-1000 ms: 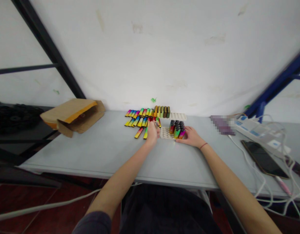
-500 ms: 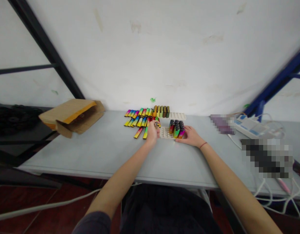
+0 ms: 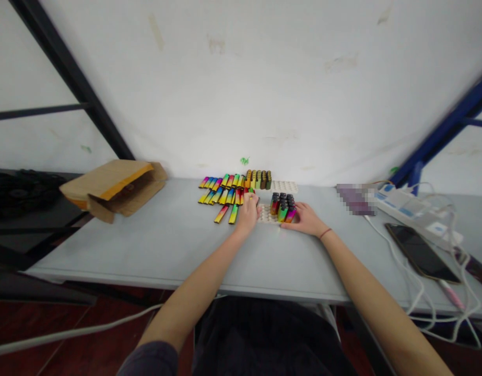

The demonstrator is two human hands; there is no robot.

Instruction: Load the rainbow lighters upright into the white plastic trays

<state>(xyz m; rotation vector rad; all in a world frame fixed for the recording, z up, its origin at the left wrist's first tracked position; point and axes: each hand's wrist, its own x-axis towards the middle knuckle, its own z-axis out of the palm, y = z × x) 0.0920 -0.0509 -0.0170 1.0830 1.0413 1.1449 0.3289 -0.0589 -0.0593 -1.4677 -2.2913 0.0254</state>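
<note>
A white holed tray (image 3: 265, 214) lies on the grey table (image 3: 178, 245), with several rainbow-coloured lighters (image 3: 283, 205) standing upright in its right part. My right hand (image 3: 306, 219) rests against the tray's right side, touching those lighters. My left hand (image 3: 248, 211) is at the tray's left edge, its fingers closed around a small lighter that is mostly hidden. Left of that hand, loose lighters (image 3: 221, 190) lie flat in rows. Behind the tray stand more upright lighters (image 3: 259, 179) and a second white tray (image 3: 284, 186).
An open cardboard box (image 3: 113, 187) lies at the back left. At the right are a power strip (image 3: 401, 204), a dark phone (image 3: 419, 253) and white cables (image 3: 440, 308). A white wall runs behind the table, with a black frame at the left.
My left hand has shifted slightly right, toward the tray's left edge. The right hand has stayed on the tray.
</note>
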